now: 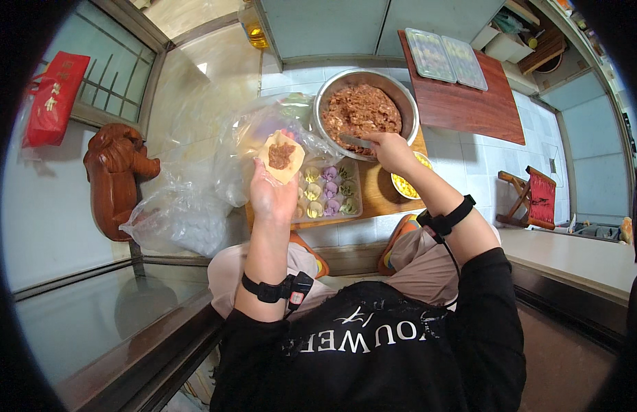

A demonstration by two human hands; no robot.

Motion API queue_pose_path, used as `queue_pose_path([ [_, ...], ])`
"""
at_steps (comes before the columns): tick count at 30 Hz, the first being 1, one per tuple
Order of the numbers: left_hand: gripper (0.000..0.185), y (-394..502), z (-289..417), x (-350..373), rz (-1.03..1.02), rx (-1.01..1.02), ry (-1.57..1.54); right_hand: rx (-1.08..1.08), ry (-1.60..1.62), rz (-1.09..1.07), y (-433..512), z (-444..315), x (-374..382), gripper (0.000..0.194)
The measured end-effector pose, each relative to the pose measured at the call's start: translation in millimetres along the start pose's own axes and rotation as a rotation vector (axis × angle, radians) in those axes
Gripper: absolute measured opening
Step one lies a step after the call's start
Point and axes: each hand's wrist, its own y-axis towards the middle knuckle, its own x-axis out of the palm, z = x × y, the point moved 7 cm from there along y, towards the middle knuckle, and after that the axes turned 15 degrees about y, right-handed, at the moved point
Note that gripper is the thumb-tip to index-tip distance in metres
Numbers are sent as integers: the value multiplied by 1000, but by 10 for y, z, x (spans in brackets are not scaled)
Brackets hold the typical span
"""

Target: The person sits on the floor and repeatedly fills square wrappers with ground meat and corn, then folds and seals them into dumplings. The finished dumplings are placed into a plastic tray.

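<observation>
On the palm and fingers of my left hand (272, 193) lies a pale dough wrapper (292, 166) with a dab of minced meat filling (281, 155) at its middle. My right hand (393, 152) grips a flat metal utensil (355, 141), its end over the meat in a steel bowl (412, 110). Brown minced meat (362, 113) fills much of this bowl. Below it, a clear plastic tray (356, 210) holds rows of small shaped dumplings, yellow, purple and green. A white bowl of yellow corn kernels (405, 186) is partly hidden under my right forearm.
Clear plastic bags (236, 139) lie around the left of the wooden table (378, 198). Two lidded containers (431, 56) stand on a reddish table (470, 116) at the upper right. A folding stool (541, 198) is at the right, a carved wooden piece (112, 180) at the left.
</observation>
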Motion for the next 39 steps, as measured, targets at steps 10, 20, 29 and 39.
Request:
queue_pose_path([
  [10, 53, -8, -28, 5, -7, -22, -38, 291, 420, -131, 13, 407, 143, 24],
  [20, 52, 33, -68, -48, -26, -22, -60, 500, 1295, -190, -190, 105, 17, 31],
  [29, 49, -62, -140, 79, -143, -66, -57, -457, 196, 42, -704, -1135, -121, 39],
  [39, 53, -105, -39, 67, -126, -60, -72, -518, -88, 13, -941, -1312, -94, 55],
])
